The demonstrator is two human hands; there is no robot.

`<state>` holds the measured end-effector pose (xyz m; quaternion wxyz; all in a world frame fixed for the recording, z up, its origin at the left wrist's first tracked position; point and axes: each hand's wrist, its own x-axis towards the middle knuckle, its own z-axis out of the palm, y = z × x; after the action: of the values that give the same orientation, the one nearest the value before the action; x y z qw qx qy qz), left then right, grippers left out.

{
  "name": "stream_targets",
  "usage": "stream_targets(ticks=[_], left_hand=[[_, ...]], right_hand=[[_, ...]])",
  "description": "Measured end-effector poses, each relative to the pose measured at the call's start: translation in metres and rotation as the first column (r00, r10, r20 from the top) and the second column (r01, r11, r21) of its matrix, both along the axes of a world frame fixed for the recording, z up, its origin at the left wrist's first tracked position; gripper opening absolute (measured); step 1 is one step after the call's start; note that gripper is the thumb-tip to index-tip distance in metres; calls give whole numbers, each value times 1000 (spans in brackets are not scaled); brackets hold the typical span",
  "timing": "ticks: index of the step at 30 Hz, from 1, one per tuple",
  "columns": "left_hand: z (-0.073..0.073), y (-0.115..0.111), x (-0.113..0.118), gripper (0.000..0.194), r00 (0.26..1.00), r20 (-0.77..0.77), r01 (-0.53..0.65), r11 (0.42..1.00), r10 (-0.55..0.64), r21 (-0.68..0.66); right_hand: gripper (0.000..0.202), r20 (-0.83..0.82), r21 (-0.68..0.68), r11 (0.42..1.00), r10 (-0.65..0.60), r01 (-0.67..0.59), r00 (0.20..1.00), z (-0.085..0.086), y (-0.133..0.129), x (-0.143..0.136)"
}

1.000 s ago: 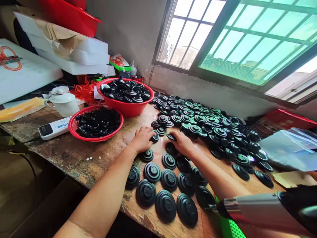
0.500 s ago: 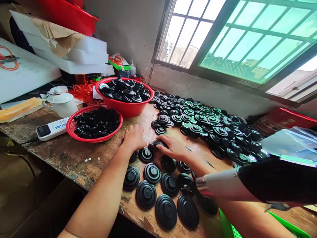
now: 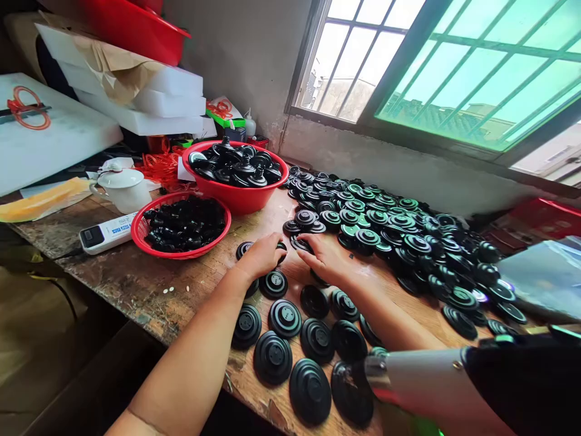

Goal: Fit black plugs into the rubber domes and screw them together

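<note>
My left hand (image 3: 264, 257) is closed, its fingers curled at the edge of a black stepped disc (image 3: 282, 252) that is partly hidden. My right hand (image 3: 325, 259) has its thumb and fingers around another black stepped disc (image 3: 299, 243), just in front of the large pile of such discs (image 3: 358, 212). Between my forearms several more discs lie spread on the wooden table (image 3: 204, 284), among them one with a raised round centre (image 3: 284, 318) and a flatter one (image 3: 310, 392) at the near edge.
A heat gun with a metal nozzle (image 3: 377, 375) juts in from the lower right, over the near discs. On the left stand a red basket of small black parts (image 3: 224, 233), a red basin of discs (image 3: 236, 197), a white lidded mug (image 3: 129, 192) and a power strip (image 3: 106, 233).
Both hands have shifted slightly; my left hand has moved right, and my right hand sits at a disc nearer the pile. The view has also turned a little.
</note>
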<state>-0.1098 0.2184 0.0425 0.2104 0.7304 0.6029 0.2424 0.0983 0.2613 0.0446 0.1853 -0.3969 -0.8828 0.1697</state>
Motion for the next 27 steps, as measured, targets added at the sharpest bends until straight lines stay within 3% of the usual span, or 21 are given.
stream_targets(ticks=[3, 6, 8, 12, 14, 19, 23, 27], left_hand=[[1, -1, 2, 30, 990, -104, -99, 995, 100, 18], [1, -2, 1, 30, 965, -193, -181, 983, 180, 13], [1, -2, -1, 32, 948, -230, -227, 974, 219, -7], [2, -2, -3, 36, 920, -269, -298, 955, 285, -9], [4, -3, -3, 33, 919, -272, -295, 956, 285, 5], [9, -6, -3, 41, 945, -238, -220, 975, 223, 42], [6, -8, -1, 57, 972, -208, -105, 993, 113, 48], [1, -9, 0, 59, 976, -212, -41, 999, 46, 28]], right_hand=[[50, 114, 15, 999, 45, -47, 992, -2, -4, 1], [40, 183, -3, 995, 101, -102, 978, -2, -3, 0], [32, 193, 17, 999, 41, -46, 980, -1, 6, 0], [43, 190, 117, 979, -186, 166, 964, -5, 31, -5], [41, 196, 125, 976, -202, 180, 960, -11, 37, -11], [31, 147, 75, 995, -84, 73, 986, -24, 39, -30], [35, 83, 23, 999, -51, 49, 995, -21, 48, -31], [31, 97, 12, 998, -58, 57, 994, -20, 54, -34]])
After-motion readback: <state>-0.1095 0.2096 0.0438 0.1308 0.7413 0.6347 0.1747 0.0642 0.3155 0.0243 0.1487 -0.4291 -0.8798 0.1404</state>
